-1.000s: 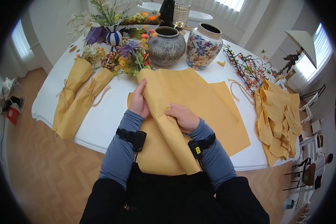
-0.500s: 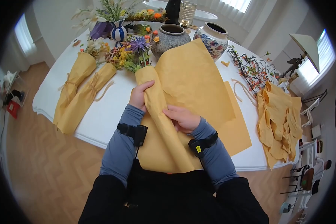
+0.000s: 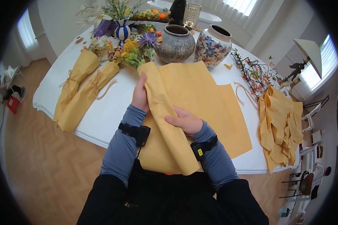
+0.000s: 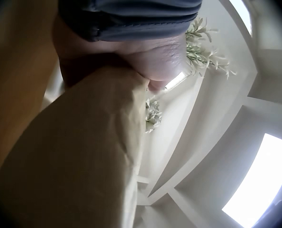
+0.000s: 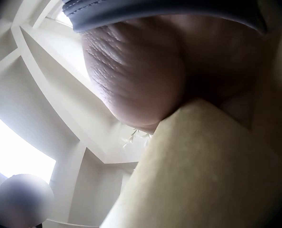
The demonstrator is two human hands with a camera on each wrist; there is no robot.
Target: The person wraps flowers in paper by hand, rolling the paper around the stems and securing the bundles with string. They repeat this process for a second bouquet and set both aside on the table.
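Note:
A sheet of tan wrapping paper (image 3: 191, 86) is rolled partway into a slanting tube in front of me, with a second layer spreading right on the table. My left hand (image 3: 139, 94) grips the roll near its upper end, thumb pointing up along it. Lower down, my right hand (image 3: 187, 122) pinches the roll's right side, thumb on top and fingers partly hidden. A purple flower (image 3: 149, 39) and green leaves (image 3: 136, 58) show just beyond the roll's upper opening. In the left wrist view the paper (image 4: 79, 156) runs up into the palm; the right wrist view shows similar paper (image 5: 193, 175).
Two tied paper-wrapped bouquets (image 3: 73, 95) lie at left. Behind stand a grey vase (image 3: 174, 47), a floral vase (image 3: 213, 47) and a striped vase (image 3: 122, 33). Berry branches (image 3: 253, 73), a loose cord (image 3: 241, 93) and crumpled paper (image 3: 279, 129) lie along the right of the white table (image 3: 101, 120).
The paper's far part rose in front of the vases half a second ago and now lies lower. My right hand has shifted slightly down the roll; my left hand keeps hold near the top.

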